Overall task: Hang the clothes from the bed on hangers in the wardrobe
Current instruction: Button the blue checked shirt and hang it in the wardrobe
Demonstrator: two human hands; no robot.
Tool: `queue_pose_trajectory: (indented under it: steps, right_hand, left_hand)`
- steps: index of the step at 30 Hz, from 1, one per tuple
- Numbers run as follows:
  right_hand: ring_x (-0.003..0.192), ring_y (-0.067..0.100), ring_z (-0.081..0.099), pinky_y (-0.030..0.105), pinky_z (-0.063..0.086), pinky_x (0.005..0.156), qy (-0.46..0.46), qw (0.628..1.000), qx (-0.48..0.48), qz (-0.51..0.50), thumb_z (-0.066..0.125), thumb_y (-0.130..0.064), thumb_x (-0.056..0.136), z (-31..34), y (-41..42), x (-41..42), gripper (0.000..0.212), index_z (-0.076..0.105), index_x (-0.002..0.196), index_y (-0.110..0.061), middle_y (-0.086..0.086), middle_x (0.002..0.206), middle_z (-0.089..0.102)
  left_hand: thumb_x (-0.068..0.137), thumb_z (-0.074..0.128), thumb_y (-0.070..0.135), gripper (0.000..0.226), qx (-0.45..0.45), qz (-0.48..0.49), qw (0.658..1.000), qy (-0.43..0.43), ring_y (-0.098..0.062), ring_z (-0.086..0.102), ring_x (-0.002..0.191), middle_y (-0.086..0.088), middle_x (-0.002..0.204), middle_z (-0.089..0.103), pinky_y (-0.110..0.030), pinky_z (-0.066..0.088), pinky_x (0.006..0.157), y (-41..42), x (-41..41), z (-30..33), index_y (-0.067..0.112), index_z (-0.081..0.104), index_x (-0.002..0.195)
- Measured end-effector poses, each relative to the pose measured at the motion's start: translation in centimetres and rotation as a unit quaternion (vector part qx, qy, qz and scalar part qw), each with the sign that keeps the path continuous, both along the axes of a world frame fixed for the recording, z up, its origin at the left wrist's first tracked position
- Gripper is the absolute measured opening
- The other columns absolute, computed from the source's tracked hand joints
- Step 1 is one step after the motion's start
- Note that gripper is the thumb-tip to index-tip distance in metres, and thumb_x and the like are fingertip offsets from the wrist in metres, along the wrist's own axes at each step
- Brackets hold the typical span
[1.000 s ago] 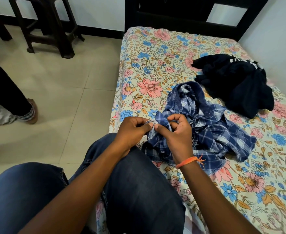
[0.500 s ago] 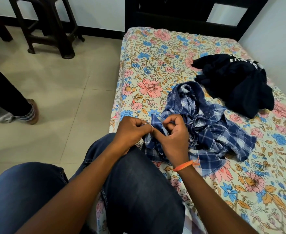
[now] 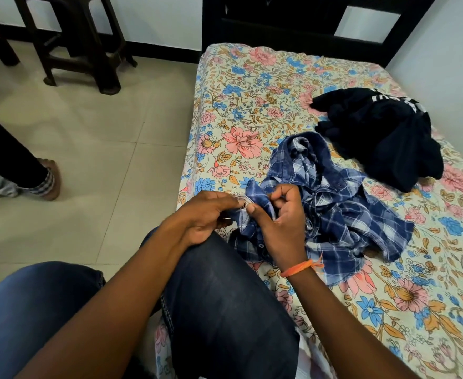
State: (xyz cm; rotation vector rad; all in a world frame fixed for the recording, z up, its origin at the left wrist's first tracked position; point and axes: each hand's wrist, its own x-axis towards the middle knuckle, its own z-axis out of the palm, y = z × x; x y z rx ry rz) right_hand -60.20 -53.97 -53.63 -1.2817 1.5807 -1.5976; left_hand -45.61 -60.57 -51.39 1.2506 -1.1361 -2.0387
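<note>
1. Blue plaid shirt [image 3: 334, 203] is crumpled mid-frame on the floral bed [image 3: 252, 105], its near edge pulled up by the knee so both hands can work it.
2. Left hand [image 3: 208, 214] has fingers curled, pinching the placket edge.
3. Right hand [image 3: 276, 214] pinches the fabric opposite, thumb on what's probably a button, too small to be sure.
4. Dark garment [image 3: 383, 138] waits upper right, untouched. No hangers or wardrobe visible.
</note>
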Motion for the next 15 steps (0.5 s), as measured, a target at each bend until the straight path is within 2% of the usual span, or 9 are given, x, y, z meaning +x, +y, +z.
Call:
queue_pose_trajectory:
  steps: [4,8,10,12,13,15]
  right_hand:
    - [0.067,0.008,0.037,0.032,0.037,0.06,0.056,0.998,-0.008,-0.013,0.08,-0.014,0.081,-0.26,0.35,0.04,0.041,0.041,0.088,-0.025,-0.006,0.079,0.041]
    - [0.06,0.005,0.033,0.02,0.029,0.053,0.118,0.992,-0.028,-0.028,0.079,-0.017,0.084,-0.31,0.44,-0.04,0.041,0.039,0.086,-0.028,-0.009,0.075,0.039]
    - [0.06,0.007,0.032,0.027,0.03,0.054,0.108,0.994,-0.018,-0.026,0.078,-0.019,0.084,-0.48,0.33,-0.23,0.041,0.039,0.085,-0.03,-0.009,0.074,0.039]
    - [0.063,0.015,0.035,0.034,0.034,0.057,0.086,0.996,-0.002,-0.02,0.079,-0.019,0.083,-0.68,0.17,-0.4,0.04,0.04,0.086,-0.027,-0.006,0.076,0.04]
    - [0.066,0.016,0.039,0.035,0.037,0.06,0.069,0.997,0.004,-0.016,0.08,-0.018,0.082,-0.68,0.11,-0.44,0.039,0.042,0.087,-0.027,-0.005,0.078,0.042]
    - [0.073,0.013,0.045,0.031,0.042,0.067,0.03,0.999,0.012,-0.008,0.082,-0.015,0.079,-0.51,-0.08,-0.59,0.039,0.045,0.09,-0.025,-0.003,0.084,0.047]
  left_hand:
    - [0.095,0.058,0.005,0.019,-0.008,-0.042,0.999,-0.027,-0.013,0.058,0.074,0.0,0.067,0.067,-0.029,0.043,0.084,-0.12,-0.18,-0.07,0.007,0.066,0.078]
    - [0.099,0.054,0.01,0.023,-0.01,-0.057,0.998,-0.037,-0.018,0.052,0.08,-0.008,0.078,0.062,-0.032,0.038,0.082,-0.07,-0.59,-0.44,0.006,0.064,0.078]
    - [0.099,0.054,0.011,0.021,-0.007,-0.062,0.998,-0.027,-0.017,0.052,0.082,-0.008,0.082,0.062,-0.031,0.038,0.081,-0.11,-0.62,-0.56,0.006,0.064,0.081]
    - [0.099,0.053,0.01,0.018,-0.006,-0.058,0.998,-0.012,-0.019,0.054,0.094,-0.01,0.089,0.065,-0.034,0.037,0.096,-0.14,-0.56,-0.73,0.006,0.066,0.087]
    - [0.099,0.052,0.009,0.017,-0.006,-0.057,0.998,-0.005,-0.019,0.053,0.099,-0.008,0.092,0.066,-0.034,0.034,0.103,-0.11,-0.49,-0.79,0.007,0.066,0.089]
    - [0.099,0.051,0.008,0.017,-0.012,-0.055,0.998,0.014,-0.016,0.053,0.101,-0.003,0.094,0.068,-0.033,0.032,0.104,-0.04,-0.43,-0.8,0.01,0.067,0.095]
